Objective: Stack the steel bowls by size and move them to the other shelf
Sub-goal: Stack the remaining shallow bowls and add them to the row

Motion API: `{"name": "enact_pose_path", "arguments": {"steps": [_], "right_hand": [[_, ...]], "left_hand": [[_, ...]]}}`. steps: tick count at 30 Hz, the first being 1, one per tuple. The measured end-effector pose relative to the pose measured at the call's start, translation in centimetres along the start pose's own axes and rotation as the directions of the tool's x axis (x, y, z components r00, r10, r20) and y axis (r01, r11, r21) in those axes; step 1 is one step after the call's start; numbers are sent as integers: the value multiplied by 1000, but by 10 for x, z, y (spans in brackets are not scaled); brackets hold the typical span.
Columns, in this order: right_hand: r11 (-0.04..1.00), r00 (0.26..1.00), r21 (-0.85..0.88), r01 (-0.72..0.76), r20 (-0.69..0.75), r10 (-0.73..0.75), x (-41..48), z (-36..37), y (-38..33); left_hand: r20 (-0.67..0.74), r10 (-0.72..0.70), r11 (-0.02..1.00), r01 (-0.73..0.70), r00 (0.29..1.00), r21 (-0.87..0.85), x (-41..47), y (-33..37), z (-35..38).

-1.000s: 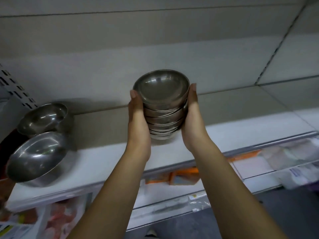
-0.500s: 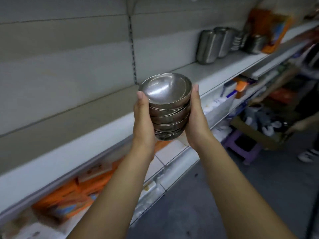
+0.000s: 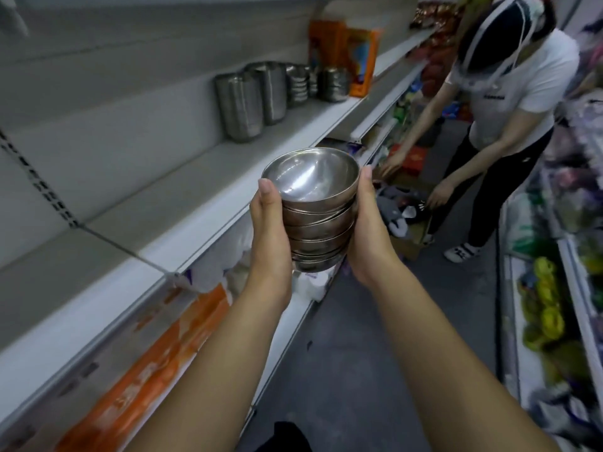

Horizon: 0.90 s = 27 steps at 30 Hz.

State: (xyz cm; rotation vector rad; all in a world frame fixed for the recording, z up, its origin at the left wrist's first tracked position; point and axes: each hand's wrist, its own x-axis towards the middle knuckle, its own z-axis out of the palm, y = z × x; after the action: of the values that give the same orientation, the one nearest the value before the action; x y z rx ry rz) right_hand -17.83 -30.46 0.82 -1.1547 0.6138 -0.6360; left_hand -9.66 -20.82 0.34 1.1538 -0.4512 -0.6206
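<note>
– Steel, is it, that pile in the middle of the frame?

– Yes, a stack of steel bowls [image 3: 313, 220], several nested one inside another, the top one's shiny hollow tilted towards the camera. It is held up in the air over the grey floor [image 3: 342, 353], just right of the shelf [image 3: 195, 181] edge that runs from lower left to upper right.

– Who has hold of it?

– Both hands. The left hand [image 3: 270, 243] clasps the stack's left side, thumb lying straight up along the rims. The right hand [image 3: 372, 236] clasps the right side the same way. The other fingers of both go behind the bowls, out of sight.

– Anything on that shelf?

– Near the top centre, tall steel containers [image 3: 248, 102] and smaller steel stacks beside them, then an orange box [image 3: 362, 60]. Orange packets [image 3: 146, 370] lie below the shelf at lower left.

– And on the right?

– Another person [image 3: 509, 102] in a white shirt bends over, reaching down towards goods at the shelf's foot.
</note>
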Motion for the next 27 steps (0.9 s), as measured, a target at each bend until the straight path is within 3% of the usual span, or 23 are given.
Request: {"name": "enact_pose_path", "arguments": {"steps": [7,11,18,23,27], "right_hand": [[989,997,130,71,-15,-70,110,-19,-9],[983,999,183,28,-41,-20,182,-23,-19],[994,992,113,-9,-123,23,293,-46,-31],[995,999,96,-34,-21,36,359,-83,-39],[992,993,-49,-118,26,119,433,-125,-40]], "left_hand": [[47,16,1000,-17,999,16,106,-13,27],[87,13,1000,-15,996,22,170,-10,41],[76,-12,999,9,997,42,266,-22,69],[35,-25,996,22,999,82,324,-42,105],[-26,-16,998,17,1000,53,375,-62,140]]}}
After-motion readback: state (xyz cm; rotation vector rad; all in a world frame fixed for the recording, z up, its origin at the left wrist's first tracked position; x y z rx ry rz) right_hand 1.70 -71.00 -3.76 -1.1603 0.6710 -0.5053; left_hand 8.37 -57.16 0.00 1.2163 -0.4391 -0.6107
